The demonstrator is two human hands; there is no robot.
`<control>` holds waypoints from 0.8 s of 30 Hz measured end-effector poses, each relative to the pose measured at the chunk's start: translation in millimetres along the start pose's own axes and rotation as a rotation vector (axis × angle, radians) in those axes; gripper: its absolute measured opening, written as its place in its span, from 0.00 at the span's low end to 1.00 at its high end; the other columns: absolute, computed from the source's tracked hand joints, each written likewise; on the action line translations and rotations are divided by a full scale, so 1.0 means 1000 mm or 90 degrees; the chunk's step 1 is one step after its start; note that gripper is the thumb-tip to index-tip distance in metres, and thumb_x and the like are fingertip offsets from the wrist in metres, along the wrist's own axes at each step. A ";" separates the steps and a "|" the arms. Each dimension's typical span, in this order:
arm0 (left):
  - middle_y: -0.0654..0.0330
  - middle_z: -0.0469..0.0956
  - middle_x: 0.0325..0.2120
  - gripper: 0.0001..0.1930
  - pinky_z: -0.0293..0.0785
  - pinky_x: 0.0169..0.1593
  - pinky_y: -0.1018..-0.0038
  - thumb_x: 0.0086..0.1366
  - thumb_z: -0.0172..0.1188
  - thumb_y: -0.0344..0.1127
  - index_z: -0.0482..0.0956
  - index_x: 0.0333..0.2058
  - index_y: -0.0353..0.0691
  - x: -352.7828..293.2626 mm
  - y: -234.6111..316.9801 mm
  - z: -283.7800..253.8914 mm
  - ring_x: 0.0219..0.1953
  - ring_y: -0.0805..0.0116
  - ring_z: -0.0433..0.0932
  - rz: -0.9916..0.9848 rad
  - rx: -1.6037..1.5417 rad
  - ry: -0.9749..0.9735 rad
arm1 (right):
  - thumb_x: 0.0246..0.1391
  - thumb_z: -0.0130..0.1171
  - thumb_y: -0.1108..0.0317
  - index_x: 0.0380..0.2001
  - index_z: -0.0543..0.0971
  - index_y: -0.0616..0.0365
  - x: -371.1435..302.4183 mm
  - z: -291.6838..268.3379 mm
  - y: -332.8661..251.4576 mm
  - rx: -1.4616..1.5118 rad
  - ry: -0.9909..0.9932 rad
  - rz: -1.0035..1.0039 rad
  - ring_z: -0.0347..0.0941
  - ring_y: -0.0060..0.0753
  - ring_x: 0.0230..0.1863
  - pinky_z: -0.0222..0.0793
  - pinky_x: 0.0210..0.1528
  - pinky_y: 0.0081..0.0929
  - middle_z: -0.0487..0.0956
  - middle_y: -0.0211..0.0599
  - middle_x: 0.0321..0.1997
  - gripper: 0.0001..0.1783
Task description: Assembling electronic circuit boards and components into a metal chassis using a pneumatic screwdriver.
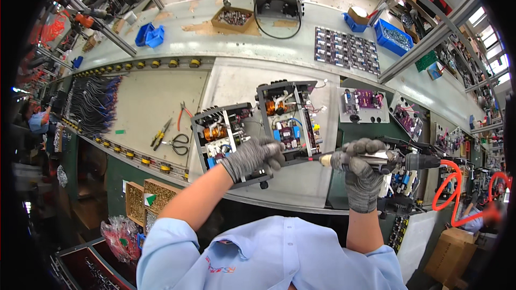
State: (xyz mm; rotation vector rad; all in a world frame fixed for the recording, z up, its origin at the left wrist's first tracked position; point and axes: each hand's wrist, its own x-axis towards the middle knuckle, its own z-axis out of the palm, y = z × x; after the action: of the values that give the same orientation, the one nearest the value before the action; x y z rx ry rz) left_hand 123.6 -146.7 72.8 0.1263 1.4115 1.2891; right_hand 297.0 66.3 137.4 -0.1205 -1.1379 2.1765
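My right hand (361,167), in a grey knit glove, is wrapped round an air screwdriver (422,161) that lies roughly level, its bit pointing left. A coiled red air hose (449,188) runs off its rear end. My left hand (257,157), gloved the same way, is bent over the front of an open metal housing (220,131) with copper coils and blue parts. Its fingers are curled together close to the bit's tip; anything between them is too small to make out. A second open housing (287,111) stands beside the first, slightly farther off.
Pliers (184,113), a yellow-handled cutter (160,135) and scissors (179,144) lie left of the housings. Black cables (92,102) are bundled farther left. Circuit boards (363,103) lie at right. Boxes of screws (157,193) sit near left; a blue bin (394,37) stands far right.
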 end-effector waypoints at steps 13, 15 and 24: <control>0.51 0.80 0.38 0.17 0.84 0.38 0.71 0.70 0.55 0.33 0.71 0.54 0.30 -0.002 -0.027 0.052 0.37 0.63 0.83 0.075 -0.180 0.022 | 0.44 0.71 0.80 0.46 0.76 0.47 -0.002 -0.029 -0.034 0.106 0.024 0.028 0.77 0.33 0.46 0.72 0.57 0.42 0.78 0.29 0.45 0.25; 0.53 0.81 0.36 0.16 0.82 0.33 0.74 0.71 0.55 0.38 0.73 0.50 0.32 0.001 -0.031 0.055 0.33 0.66 0.83 0.062 -0.184 0.006 | 0.44 0.70 0.79 0.46 0.76 0.47 -0.001 -0.029 -0.035 0.110 0.022 0.025 0.76 0.33 0.46 0.72 0.58 0.42 0.78 0.29 0.45 0.25; 0.67 0.74 0.17 0.17 0.68 0.17 0.79 0.72 0.56 0.48 0.75 0.38 0.37 -0.002 -0.038 0.068 0.14 0.75 0.73 0.087 -0.324 0.036 | 0.44 0.71 0.78 0.47 0.73 0.50 0.001 -0.020 -0.030 0.158 0.000 0.009 0.76 0.35 0.48 0.69 0.60 0.44 0.78 0.30 0.45 0.26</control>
State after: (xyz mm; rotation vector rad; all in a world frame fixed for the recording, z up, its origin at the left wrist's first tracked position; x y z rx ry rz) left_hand 196.8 -122.2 64.5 -0.1627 1.0945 1.7376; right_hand 319.2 92.5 148.1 -0.0199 -0.8601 2.3103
